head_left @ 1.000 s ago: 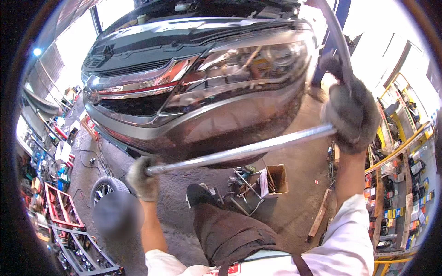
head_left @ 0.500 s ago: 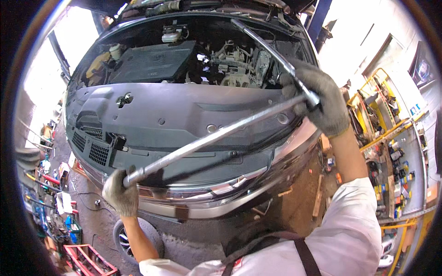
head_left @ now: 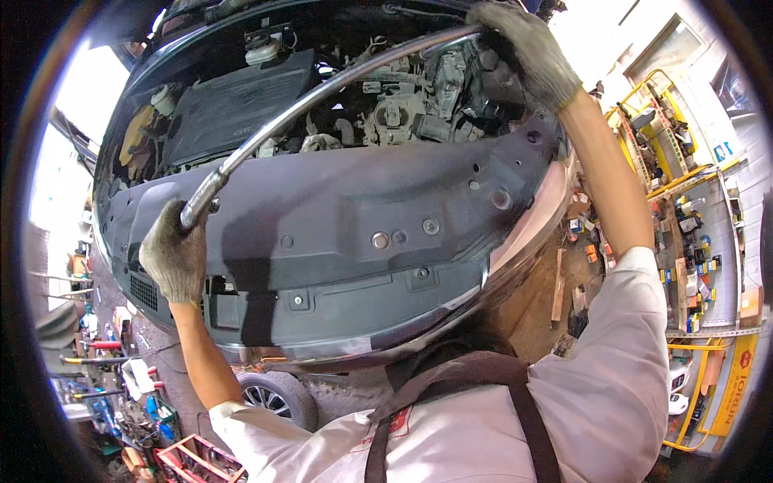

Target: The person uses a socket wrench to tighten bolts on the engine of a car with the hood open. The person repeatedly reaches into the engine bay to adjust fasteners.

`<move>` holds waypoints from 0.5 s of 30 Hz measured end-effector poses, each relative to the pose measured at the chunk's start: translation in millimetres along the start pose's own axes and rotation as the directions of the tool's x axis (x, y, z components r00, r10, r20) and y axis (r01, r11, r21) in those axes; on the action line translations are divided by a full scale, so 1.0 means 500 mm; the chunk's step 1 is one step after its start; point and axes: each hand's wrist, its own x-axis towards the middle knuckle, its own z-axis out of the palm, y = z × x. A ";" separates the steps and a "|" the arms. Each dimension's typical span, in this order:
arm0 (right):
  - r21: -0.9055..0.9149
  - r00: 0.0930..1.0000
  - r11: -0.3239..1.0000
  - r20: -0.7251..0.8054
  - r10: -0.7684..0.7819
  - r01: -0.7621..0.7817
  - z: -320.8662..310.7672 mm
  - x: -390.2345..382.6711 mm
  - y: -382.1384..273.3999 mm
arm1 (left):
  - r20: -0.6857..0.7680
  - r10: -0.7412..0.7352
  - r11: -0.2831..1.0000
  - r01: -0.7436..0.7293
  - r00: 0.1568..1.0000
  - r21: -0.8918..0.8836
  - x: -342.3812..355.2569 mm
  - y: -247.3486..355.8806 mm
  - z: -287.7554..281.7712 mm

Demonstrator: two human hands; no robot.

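Observation:
A long chrome breaker bar (head_left: 322, 88) spans the open engine bay. Around its near, knurled end my left hand (head_left: 177, 249), in a grey knit glove, is closed above the plastic front cover (head_left: 346, 209). My right hand (head_left: 527, 52), gloved alike, is closed over the bar's far end by the bay's back right corner. That glove hides the bar's head, and I cannot see the extension or whether it sits on anything. Below the bar lie the black engine cover (head_left: 237, 105) and dusty engine parts (head_left: 394, 113).
A wheel (head_left: 278, 398) lies on the floor by the bumper at the lower left. Tools and a red metal frame (head_left: 197, 463) crowd the left side. To the right stand a yellow rack (head_left: 652, 121) and shelves of small boxes (head_left: 700, 274).
Both hands have moved forward over the car, raising the bar's near end off the bumper area. My right hand has gone to the back right corner; the extension has dropped out of sight.

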 end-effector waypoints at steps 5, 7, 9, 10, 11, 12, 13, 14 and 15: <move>0.355 0.815 0.743 0.115 0.568 -0.568 0.121 0.090 0.047 | 0.251 -0.118 0.986 0.083 0.961 0.147 0.101 -0.019 0.101; 0.306 0.776 0.716 0.171 0.607 -0.628 0.189 0.119 0.139 | 0.304 -0.088 0.991 0.051 0.949 0.126 0.133 -0.050 0.156; 0.019 0.916 0.922 0.125 0.380 -0.386 0.245 0.134 0.285 | 0.380 -0.086 0.996 0.067 0.921 0.062 0.165 -0.070 0.218; -0.024 0.941 0.951 0.140 0.308 -0.308 0.275 0.140 0.330 | 0.424 -0.097 0.995 0.073 0.901 0.073 0.186 -0.081 0.248; -0.057 0.962 0.974 0.153 0.227 -0.221 0.303 0.149 0.369 | 0.467 -0.112 0.993 0.077 0.877 0.093 0.206 -0.092 0.271; -0.061 0.891 0.917 0.216 0.398 -0.395 0.319 0.156 0.340 | 0.514 -0.126 0.991 0.082 0.849 0.108 0.215 -0.104 0.295; -0.073 0.878 0.906 0.223 0.423 -0.418 0.355 0.162 0.372 | 0.479 -0.107 0.992 0.059 0.871 0.115 0.218 -0.109 0.315; -0.069 0.867 0.899 0.243 0.435 -0.432 0.379 0.163 0.391 | 0.514 -0.121 0.989 0.060 0.849 0.133 0.226 -0.118 0.333; -0.071 0.853 0.890 0.261 0.452 -0.450 0.400 0.164 0.413 | 0.551 -0.126 0.988 0.057 0.825 0.141 0.236 -0.130 0.357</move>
